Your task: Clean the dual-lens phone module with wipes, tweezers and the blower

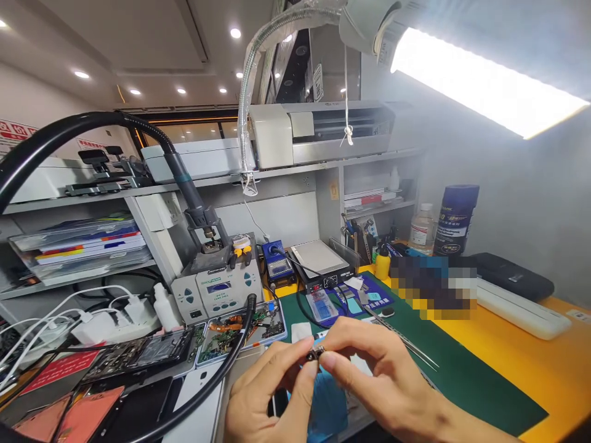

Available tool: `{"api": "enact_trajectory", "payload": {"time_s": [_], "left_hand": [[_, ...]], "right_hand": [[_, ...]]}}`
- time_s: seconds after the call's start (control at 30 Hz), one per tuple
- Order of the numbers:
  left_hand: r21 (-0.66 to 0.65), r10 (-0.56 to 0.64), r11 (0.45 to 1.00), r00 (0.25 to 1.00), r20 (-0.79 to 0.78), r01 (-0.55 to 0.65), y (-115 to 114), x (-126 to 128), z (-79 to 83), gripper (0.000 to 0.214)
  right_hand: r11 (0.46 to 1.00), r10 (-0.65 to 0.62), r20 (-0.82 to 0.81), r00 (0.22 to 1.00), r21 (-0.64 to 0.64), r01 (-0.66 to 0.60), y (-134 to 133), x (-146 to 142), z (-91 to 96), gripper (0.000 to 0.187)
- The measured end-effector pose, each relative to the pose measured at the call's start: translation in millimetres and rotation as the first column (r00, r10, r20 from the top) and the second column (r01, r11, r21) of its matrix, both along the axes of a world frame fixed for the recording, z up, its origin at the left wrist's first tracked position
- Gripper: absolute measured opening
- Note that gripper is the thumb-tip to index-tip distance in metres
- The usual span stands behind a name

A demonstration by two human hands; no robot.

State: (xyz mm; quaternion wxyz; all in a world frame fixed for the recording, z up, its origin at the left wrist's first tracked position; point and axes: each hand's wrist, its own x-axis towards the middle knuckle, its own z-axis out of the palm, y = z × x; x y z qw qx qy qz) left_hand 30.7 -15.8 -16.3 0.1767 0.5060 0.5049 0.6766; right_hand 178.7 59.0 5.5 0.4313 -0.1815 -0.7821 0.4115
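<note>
While the lamp panel (480,86) blazed above — presumably for close work | left hand (258,384) pinched the small dark component (314,355), thumb and fingertips | right hand (392,381) clamped its other side, likely steadying it | component up between both, tweezers (384,320) lying beyond on green mat (480,387)

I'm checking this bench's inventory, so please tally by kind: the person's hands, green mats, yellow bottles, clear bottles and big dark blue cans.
Left hand and right hand: 2
Green mat: 1
Yellow bottle: 1
Clear bottle: 1
Big dark blue can: 1
Total: 6
</note>
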Motion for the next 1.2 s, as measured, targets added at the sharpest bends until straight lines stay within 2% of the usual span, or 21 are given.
{"api": "enact_trajectory", "payload": {"time_s": [0.07,0.13,0.3,0.43,0.53,0.67,0.8,0.97,1.07,1.2], "left_hand": [[-0.073,-0.058,0.995,0.992,0.111,0.066,2,0,-0.2,0.020],[-0.103,-0.068,0.991,0.987,0.147,0.083,4,-1,-1.7,0.021],[-0.154,-0.083,0.983,0.988,0.129,0.102,5,-1,-6.5,0.030],[-0.165,-0.074,0.983,0.997,0.009,0.075,6,-4,-10.3,0.038],[-0.114,-0.030,0.993,0.990,-0.140,0.014,9,-10,-10.9,0.032],[0.009,0.058,0.998,0.929,-0.365,-0.058,11,-19,-8.1,0.017],[0.151,0.151,0.985,0.819,-0.554,-0.080,9,-27,-7.5,0.014],[0.327,0.251,0.945,0.643,-0.723,-0.001,9,-34,-9.5,0.023],[0.371,0.295,0.928,0.556,-0.777,0.024,9,-36,-9.6,0.026],[0.396,0.344,0.918,0.484,-0.805,0.006,8,-35,-11.6,0.027]], "right_hand": [[0.960,0.045,0.003,0.999,-0.277,-0.043,2,-4,-2.1,0.016],[0.897,0.083,-0.001,0.997,-0.435,-0.075,4,-7,-3.4,0.025],[0.803,0.097,-0.013,0.995,-0.590,-0.086,12,-12,-6.0,0.041],[0.680,0.111,-0.070,0.991,-0.722,-0.127,18,-13,-8.6,0.036],[0.581,0.116,-0.109,0.987,-0.799,-0.157,21,-12,-8.9,0.030],[0.468,0.128,-0.151,0.980,-0.862,-0.194,22,-11,-6.2,0.024],[0.379,0.132,-0.169,0.977,-0.902,-0.207,23,-11,-3.9,0.022],[0.318,0.141,-0.170,0.975,-0.925,-0.208,24,-11,-5.1,0.023],[0.308,0.149,-0.174,0.973,-0.927,-0.213,25,-11,-6.6,0.022],[0.316,0.167,-0.181,0.969,-0.921,-0.227,24,-11,-7.4,0.021]]}}
